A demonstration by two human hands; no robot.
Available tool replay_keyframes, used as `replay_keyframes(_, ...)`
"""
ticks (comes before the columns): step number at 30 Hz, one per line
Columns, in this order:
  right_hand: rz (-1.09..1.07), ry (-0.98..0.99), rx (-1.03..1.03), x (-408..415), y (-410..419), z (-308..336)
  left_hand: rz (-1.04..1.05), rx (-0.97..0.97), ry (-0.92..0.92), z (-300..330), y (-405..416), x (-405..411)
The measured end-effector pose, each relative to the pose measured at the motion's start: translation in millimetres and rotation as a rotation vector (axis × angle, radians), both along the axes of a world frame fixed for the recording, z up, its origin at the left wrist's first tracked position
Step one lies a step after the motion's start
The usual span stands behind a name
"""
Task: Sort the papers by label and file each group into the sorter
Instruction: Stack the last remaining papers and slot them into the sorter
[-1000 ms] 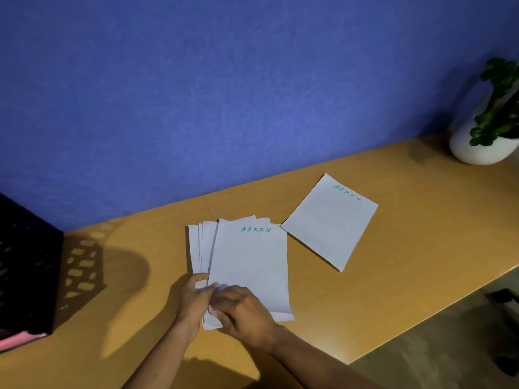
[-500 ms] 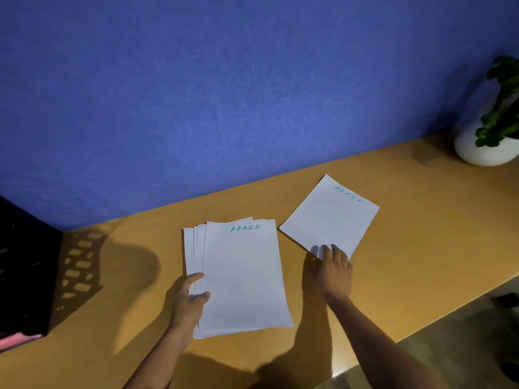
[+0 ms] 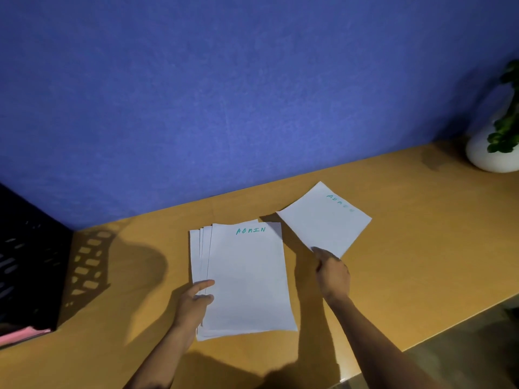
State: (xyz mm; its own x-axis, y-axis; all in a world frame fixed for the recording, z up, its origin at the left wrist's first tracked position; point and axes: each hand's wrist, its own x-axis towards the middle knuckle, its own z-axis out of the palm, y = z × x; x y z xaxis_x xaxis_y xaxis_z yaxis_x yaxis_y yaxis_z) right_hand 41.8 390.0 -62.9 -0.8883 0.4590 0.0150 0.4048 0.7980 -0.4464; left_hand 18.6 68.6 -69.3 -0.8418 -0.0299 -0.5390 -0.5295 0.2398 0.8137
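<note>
A fanned stack of white papers (image 3: pixel 247 279) lies on the wooden desk (image 3: pixel 407 262), its top sheet marked ADMIN in green. My left hand (image 3: pixel 193 301) holds the stack's left edge, thumb on top. To the right, a single white ADMIN sheet (image 3: pixel 323 220) is lifted off the desk and casts a shadow beneath it. My right hand (image 3: pixel 332 272) pinches that sheet's near corner. The black mesh sorter (image 3: pixel 28 262) stands at the far left, partly cut off by the frame.
A pink folder edge (image 3: pixel 22 335) pokes out under the sorter at the lower left. A white pot with a green plant (image 3: pixel 494 153) stands at the desk's far right. A blue wall runs behind; the desk's front edge drops off at the lower right.
My right hand left the stack, reached right to the single ADMIN sheet, pinched its near corner and raised it off the desk. My left hand stayed on the stack.
</note>
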Motion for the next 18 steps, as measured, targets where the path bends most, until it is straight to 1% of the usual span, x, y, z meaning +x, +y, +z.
replay_keyframes(2,0.101,0.13,-0.035,7,-16,4,-0.001,0.017,-0.015,1,0,0)
replay_keyframes(4,0.258,0.248,-0.011,18,-33,7,0.014,0.039,-0.031,2,0,0)
replay_keyframes(6,0.409,0.286,0.05,31,-49,5,0.033,0.063,-0.038,3,1,0)
replay_keyframes(8,0.503,0.241,0.066,44,-61,0,0.063,0.101,-0.038,4,2,1)
replay_keyframes(10,0.565,0.18,0.034,56,-68,-6,0.129,0.14,-0.061,6,5,1)
replay_keyframes(12,0.63,0.171,0.012,66,-72,-13,0.176,0.163,-0.07,8,6,0)
replay_keyframes(15,0.674,0.05,-0.097,78,-75,-18,0.117,0.164,-0.065,8,6,1)
replay_keyframes(18,0.692,-0.038,-0.188,82,-76,-19,0.03,0.078,-0.029,10,7,6)
